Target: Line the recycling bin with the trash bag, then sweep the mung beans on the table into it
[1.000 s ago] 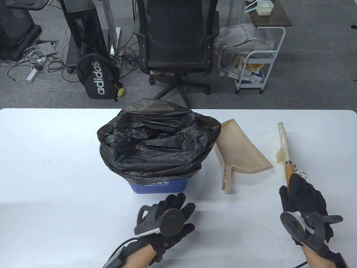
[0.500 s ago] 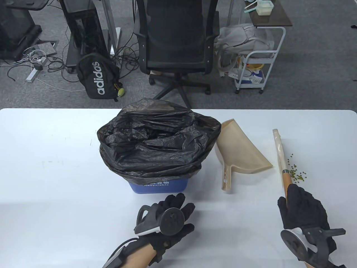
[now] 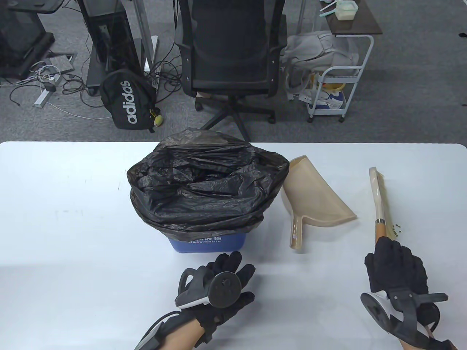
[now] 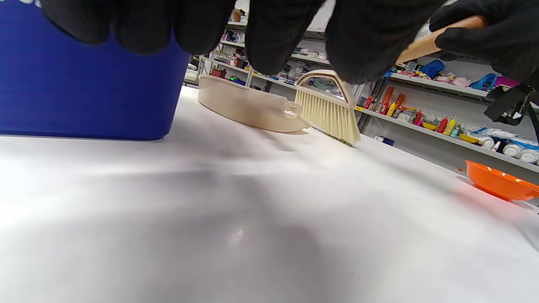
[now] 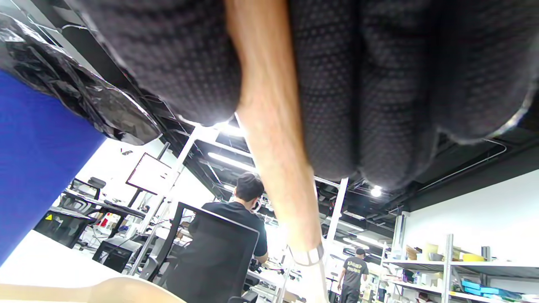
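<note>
1. Wrapped round the brush point(image 3: 378, 204) handle, your right hand point(image 3: 396, 268) gripped the wood near its metal collar, the head pointing away from you on the table point(image 3: 73, 226).
2. Your left hand point(image 3: 219, 288) lay relaxed on the table in front of the bin point(image 3: 211, 244), holding nothing, unmoved over the last second.
3. Half a second earlier the brush leaned left and a loose scatter of beans point(image 3: 397, 229) lay exposed to its right; now you had swung it back to the right, and only a few beans showed beside the collar, the rest apparently under the bristles.
4. Bag point(image 3: 204, 186) already lined the bin, its edge folded over the rim, so that step looked done.
5. Dustpan point(image 3: 313, 204) sat untouched between bin and brush, mouth toward the beans.
6. By this evidence you were in the back-and-forth of gathering; the beans remained right of the brush, well apart from the pan, none yet in it.
</note>
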Demonstrator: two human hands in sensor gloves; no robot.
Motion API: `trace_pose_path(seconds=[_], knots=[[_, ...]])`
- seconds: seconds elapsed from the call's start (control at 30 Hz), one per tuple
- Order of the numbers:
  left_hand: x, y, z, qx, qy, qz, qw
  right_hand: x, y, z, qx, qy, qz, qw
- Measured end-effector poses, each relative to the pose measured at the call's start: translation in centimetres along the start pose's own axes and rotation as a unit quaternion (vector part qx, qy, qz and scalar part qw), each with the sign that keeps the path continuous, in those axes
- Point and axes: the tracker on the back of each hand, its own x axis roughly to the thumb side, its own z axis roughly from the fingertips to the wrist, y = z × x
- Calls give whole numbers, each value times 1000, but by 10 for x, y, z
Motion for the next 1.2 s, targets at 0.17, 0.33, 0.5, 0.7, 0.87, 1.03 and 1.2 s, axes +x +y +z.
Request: trace_pose_path(seconds=[0.17, 0.33, 0.5, 0.7, 0.87, 1.03, 1.2], knots=[[0, 1, 1, 3, 0, 0, 1000, -5, 1, -10, 14, 21, 35, 999], [0, 1, 1, 2, 0, 1, 1000, -15, 16, -15, 41, 51, 80, 995], [0, 1, 1, 3, 0, 0, 1000, -18, 28, -12, 83, 77, 105, 988], [0, 0, 0, -2, 1, 0, 1000, -10, 28, -8, 92, 82, 86, 989], [0, 0, 0, -2, 4, 1, 1000, -2, 29, -11, 91, 75, 77, 990], [0, 0, 1, -1, 5, 2, 1000, 4, 31, -15, 78, 77, 66, 992], [0, 1, 1, 0, 4, 2, 1000, -2, 29, -21, 50, 95, 50, 993]])
